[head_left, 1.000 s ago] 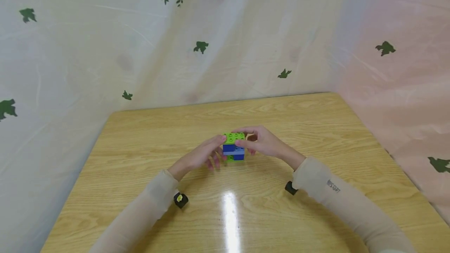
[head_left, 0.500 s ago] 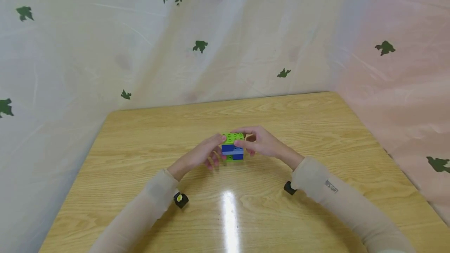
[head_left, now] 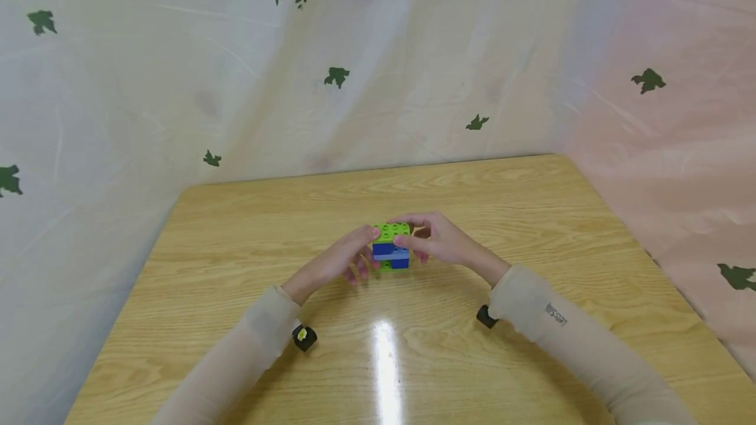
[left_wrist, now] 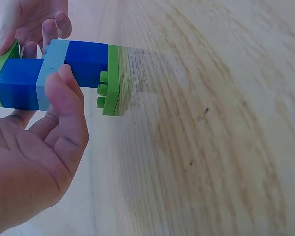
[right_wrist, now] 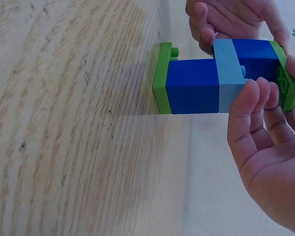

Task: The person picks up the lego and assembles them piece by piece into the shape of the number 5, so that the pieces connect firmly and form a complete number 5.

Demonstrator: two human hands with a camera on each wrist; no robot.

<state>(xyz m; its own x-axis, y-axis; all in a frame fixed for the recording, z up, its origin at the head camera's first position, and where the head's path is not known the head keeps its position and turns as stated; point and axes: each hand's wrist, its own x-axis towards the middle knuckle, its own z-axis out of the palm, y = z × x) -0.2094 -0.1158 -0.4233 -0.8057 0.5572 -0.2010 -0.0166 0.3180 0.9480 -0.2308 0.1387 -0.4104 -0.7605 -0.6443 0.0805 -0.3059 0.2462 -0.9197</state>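
Note:
A stack of toy building blocks stands on the wooden table, in the middle of the head view. From the bottom it has a thin green plate (right_wrist: 161, 81), a dark blue block (right_wrist: 192, 87), a light blue plate (right_wrist: 230, 73), another dark blue block (left_wrist: 20, 83) and a thin green top plate (head_left: 387, 231). My left hand (head_left: 335, 260) grips the top plate's left end, thumb at its near corner, other fingers beside the stack. With thumb and index finger my right hand (head_left: 444, 241) pinches that plate's right end. Its remaining fingers curl loosely beside the light blue plate.
The wooden table (head_left: 248, 228) reaches back to a pale curtain (head_left: 266, 84) printed with green leaves and birds. A pinkish curtain (head_left: 667, 162) hangs along the right side. Small black cameras (head_left: 304, 337) sit under the wrists.
Between the frames the head view shifts very slightly. Both hands keep their hold on the top plate, and the stack stays in place.

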